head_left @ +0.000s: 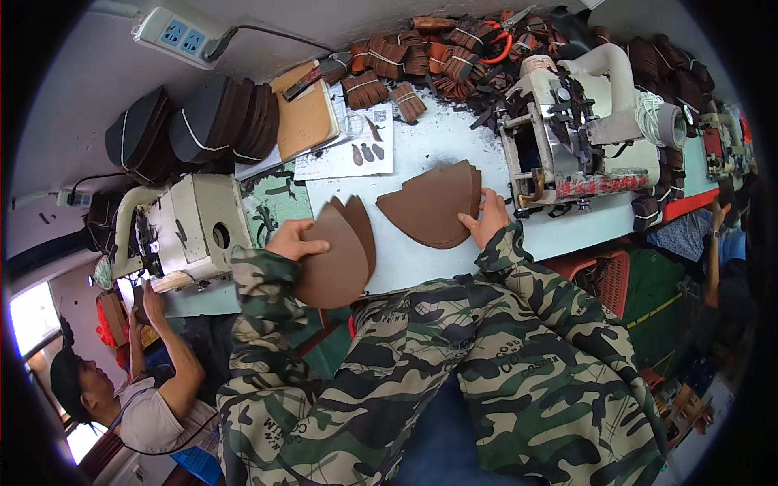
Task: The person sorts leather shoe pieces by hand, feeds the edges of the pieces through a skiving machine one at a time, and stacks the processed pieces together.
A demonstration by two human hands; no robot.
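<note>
My left hand [293,240] grips a few brown leather pieces [334,257], rounded at the bottom and pointed at the top, fanned slightly at the table's front edge. Its thumb lies across the front piece and the other fingers are behind. To the right, my right hand [487,219] pinches the right edge of a thin stack of brown leather pieces [429,204] with a curved outline, resting on or just over the white tabletop. The two batches are apart, with a strip of table between them.
A cream machine [600,130] stands to the right, another [182,231] to the left. Banded stacks of dark pieces [223,121], a printed sheet [356,150], and brown bundles [389,61] with red-handled scissors [498,44] lie behind. A co-worker [154,389] works at far left; a red basket [604,279] sits below.
</note>
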